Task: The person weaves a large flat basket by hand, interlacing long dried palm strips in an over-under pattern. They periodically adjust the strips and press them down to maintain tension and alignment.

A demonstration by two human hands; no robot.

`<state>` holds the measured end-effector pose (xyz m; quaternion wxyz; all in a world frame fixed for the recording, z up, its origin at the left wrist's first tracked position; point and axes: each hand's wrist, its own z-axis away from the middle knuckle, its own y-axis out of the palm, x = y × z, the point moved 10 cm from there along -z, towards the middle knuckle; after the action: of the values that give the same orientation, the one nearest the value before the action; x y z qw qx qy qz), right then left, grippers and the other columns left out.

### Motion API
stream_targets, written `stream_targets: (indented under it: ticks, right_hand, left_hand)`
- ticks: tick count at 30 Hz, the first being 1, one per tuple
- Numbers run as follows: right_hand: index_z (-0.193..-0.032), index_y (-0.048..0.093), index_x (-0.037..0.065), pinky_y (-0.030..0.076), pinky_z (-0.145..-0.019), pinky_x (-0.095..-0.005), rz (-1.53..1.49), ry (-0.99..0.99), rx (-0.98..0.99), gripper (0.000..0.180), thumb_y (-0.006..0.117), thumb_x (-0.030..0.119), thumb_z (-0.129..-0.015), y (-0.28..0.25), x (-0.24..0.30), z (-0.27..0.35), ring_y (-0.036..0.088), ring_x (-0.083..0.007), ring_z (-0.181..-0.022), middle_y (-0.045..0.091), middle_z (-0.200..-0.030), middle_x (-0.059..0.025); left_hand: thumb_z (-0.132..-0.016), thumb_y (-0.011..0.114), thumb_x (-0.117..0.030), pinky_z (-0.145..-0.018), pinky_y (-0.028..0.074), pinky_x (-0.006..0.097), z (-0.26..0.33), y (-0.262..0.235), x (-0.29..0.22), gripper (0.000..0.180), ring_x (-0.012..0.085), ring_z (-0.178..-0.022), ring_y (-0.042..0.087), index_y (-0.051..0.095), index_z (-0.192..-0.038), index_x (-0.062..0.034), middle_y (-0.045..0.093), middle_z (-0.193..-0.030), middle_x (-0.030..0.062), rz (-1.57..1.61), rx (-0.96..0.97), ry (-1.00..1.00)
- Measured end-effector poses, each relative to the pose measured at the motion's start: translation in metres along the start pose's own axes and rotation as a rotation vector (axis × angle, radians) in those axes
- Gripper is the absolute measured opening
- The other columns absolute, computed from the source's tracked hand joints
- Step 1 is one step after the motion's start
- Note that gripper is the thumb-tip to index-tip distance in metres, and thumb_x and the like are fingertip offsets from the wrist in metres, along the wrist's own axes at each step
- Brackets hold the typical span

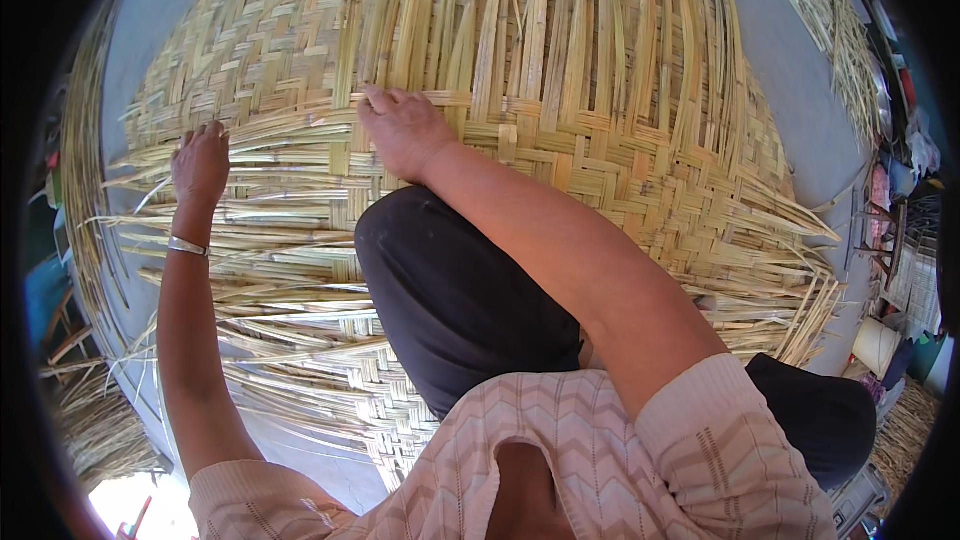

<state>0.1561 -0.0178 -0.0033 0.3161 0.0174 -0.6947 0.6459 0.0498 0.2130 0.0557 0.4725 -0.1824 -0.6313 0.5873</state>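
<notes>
A large mat (600,205) of woven split reed strips lies on the floor around me, its weave tight in places and its strips loose in others. My left hand (203,165), with a silver bangle (188,246) at the wrist, is closed around crosswise reed strips (275,135) by the mat's left side. At the weave's edge, my right hand (405,130) has its fingers bent over the strips, pinching there; its fingertips are partly hidden. Lengthwise strips (540,30) stand folded back, away from me, beyond the right hand.
My dark-trousered knee (450,280) rests on the mat between my arms. Long loose reeds (85,160) lie along the left, and more strips (825,20) lie at the far right. Household items crowd the right edge, near a bundle of dry stalks (905,430).
</notes>
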Motion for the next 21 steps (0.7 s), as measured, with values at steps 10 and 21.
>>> stream_targets:
  ticks: [10, 21]
  right_hand:
    - [-0.133, 0.049, 0.006, 0.039, -0.102, -0.0424, 0.016, 0.010, 0.094, 0.050, 0.049, 0.009, -0.083, 0.003, 0.000, 0.004, 0.046, -0.0290, -0.124, 0.041, -0.141, -0.0118]
    - [-0.129, 0.051, 0.008, 0.037, -0.104, -0.0421, 0.024, 0.012, 0.112, 0.042, 0.047, 0.013, -0.088, 0.005, -0.002, 0.003, 0.046, -0.0265, -0.125, 0.037, -0.146, -0.0096]
  left_hand:
    - [-0.096, 0.046, -0.026, -0.097, 0.043, 0.049, 0.002, -0.006, 0.062, 0.029, 0.0241, -0.126, 0.047, 0.059, -0.120, -0.0161, 0.055, -0.130, 0.0031, -0.108, -0.027, -0.284]
    - [-0.093, 0.044, -0.017, -0.102, 0.041, 0.048, 0.030, 0.068, 0.160, 0.033, 0.0293, -0.133, 0.039, 0.057, -0.123, -0.0149, 0.044, -0.143, 0.0082, -0.198, 0.144, -0.426]
